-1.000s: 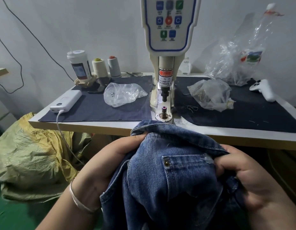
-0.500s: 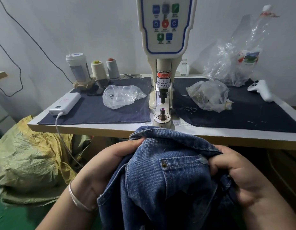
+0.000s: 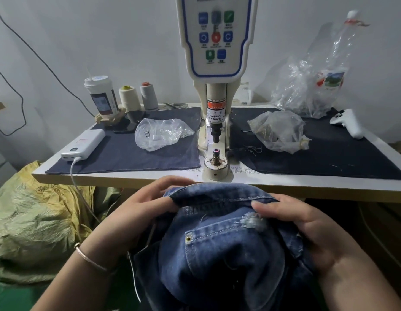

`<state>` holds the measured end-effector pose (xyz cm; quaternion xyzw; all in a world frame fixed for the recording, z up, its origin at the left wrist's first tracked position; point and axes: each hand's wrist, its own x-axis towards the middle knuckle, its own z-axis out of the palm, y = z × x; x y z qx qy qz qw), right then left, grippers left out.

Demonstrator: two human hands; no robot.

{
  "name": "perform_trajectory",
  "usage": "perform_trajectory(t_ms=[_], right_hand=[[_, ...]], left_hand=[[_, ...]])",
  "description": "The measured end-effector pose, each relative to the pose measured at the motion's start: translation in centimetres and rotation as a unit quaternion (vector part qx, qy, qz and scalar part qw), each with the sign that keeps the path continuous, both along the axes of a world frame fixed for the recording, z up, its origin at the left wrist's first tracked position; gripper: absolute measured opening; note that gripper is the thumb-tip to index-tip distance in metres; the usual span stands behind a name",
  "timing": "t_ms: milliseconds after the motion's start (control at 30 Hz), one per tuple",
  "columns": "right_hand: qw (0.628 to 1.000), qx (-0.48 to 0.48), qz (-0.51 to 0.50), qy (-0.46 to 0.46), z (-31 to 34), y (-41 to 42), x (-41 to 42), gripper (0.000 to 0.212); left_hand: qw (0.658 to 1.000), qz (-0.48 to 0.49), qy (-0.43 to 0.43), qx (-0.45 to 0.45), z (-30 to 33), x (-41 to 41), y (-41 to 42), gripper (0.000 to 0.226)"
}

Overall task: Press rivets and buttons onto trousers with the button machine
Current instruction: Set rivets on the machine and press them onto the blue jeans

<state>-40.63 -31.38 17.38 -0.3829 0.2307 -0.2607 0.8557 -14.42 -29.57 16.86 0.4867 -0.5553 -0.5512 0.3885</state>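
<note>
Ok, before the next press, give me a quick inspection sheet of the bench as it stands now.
Surface: white table, dark cloth mats either side of the machine.
Job's things: button machine upright at centre, its lower die bare; denim trousers held below the table edge, one rivet on the pocket corner.
Clutter: three plastic bags, thread cones, a jar, white controller.
Grips: left hand and right hand both pinch the waistband.
Cables: white lead from power bank; dark wire on wall.
Surroundings: yellow-green sack at left.
</note>
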Motion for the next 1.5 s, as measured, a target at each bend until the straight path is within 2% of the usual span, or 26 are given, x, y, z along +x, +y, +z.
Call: perform_trajectory(t_ms=[100, 167, 233, 267, 333, 433, 500, 567, 667, 733, 800, 900, 1000, 1100, 1167, 1333, 1433, 1500], right_hand=[[0.998, -0.004, 0.008, 0.055, 0.6, -0.3, 1.4, 0.045], [0.995, -0.032, 0.013, 0.089, 1.2, -0.4, 2.6, 0.044], [0.99, -0.073, 0.015, 0.12, 1.8, -0.4, 3.7, 0.037], [0.987, -0.09, 0.013, 0.134, 2.0, -0.4, 3.9, 0.035], [0.977, -0.121, 0.007, 0.173, 2.5, -0.7, 4.0, 0.041], [0.945, -0.2, 0.026, 0.259, 2.7, -1.6, 2.6, 0.05], [0.92, -0.248, 0.08, 0.291, 3.0, -2.0, 1.2, 0.043], [0.901, -0.282, 0.149, 0.295, 3.1, -2.2, 0.1, 0.043], [0.892, -0.296, 0.165, 0.3, 2.4, -2.2, -0.1, 0.039], [0.911, -0.264, 0.147, 0.28, 1.5, -2.2, 0.0, 0.034], [0.949, -0.187, 0.142, 0.209, 0.9, -2.3, 0.1, 0.042], [0.981, -0.105, 0.124, 0.102, 0.5, -2.4, 0.4, 0.055], [0.992, -0.066, 0.103, 0.041, 0.0, -2.4, 0.9, 0.043], [0.998, -0.026, 0.05, 0.026, -0.6, -2.4, 1.7, 0.029], [0.999, -0.013, 0.005, 0.035, -0.9, -2.6, 2.4, 0.027], [0.99, -0.022, -0.084, 0.112, -1.5, -3.1, 3.9, 0.046], [0.978, -0.035, -0.096, 0.181, -2.1, -3.3, 4.1, 0.06], [0.955, -0.08, -0.124, 0.256, -2.8, -3.4, 3.9, 0.047]], left_hand=[[0.995, -0.061, -0.043, -0.066, 1.6, 0.0, 0.1, 0.065], [0.988, -0.128, -0.06, -0.063, 3.0, -0.7, 0.0, 0.072], [0.978, -0.163, -0.111, -0.062, 3.8, -1.9, -0.3, 0.081], [0.973, -0.177, -0.134, -0.059, 3.9, -2.6, -0.4, 0.076], [0.963, -0.199, -0.174, -0.041, 4.0, -3.7, -0.7, 0.052], [0.95, -0.214, -0.227, 0.002, 4.4, -2.9, -1.1, 0.021], [0.95, -0.24, -0.193, 0.053, 4.7, -2.0, -1.3, 0.013], [0.954, -0.264, -0.089, 0.109, 4.6, -1.6, -1.5, 0.014], [0.949, -0.28, 0.018, 0.14, 3.8, -1.3, -1.6, 0.011], [0.939, -0.308, 0.038, 0.149, 3.5, -1.2, -1.7, 0.021], [0.929, -0.339, 0.045, 0.142, 3.3, -1.0, -1.8, 0.012], [0.926, -0.349, 0.024, 0.142, 3.2, -0.5, -1.9, 0.015], [0.926, -0.349, 0.016, 0.146, 2.6, 0.0, -2.1, 0.024], [0.934, -0.32, 0.054, 0.147, 2.1, -0.3, -2.1, 0.034], [0.94, -0.292, 0.083, 0.154, 1.6, -0.6, -2.0, 0.036], [0.959, -0.203, 0.103, 0.167, 0.0, -0.7, -1.9, 0.036], [0.962, -0.184, 0.089, 0.181, -0.7, 0.5, -1.4, 0.046], [0.968, -0.158, 0.071, 0.182, -0.4, 1.3, -1.3, 0.056]])
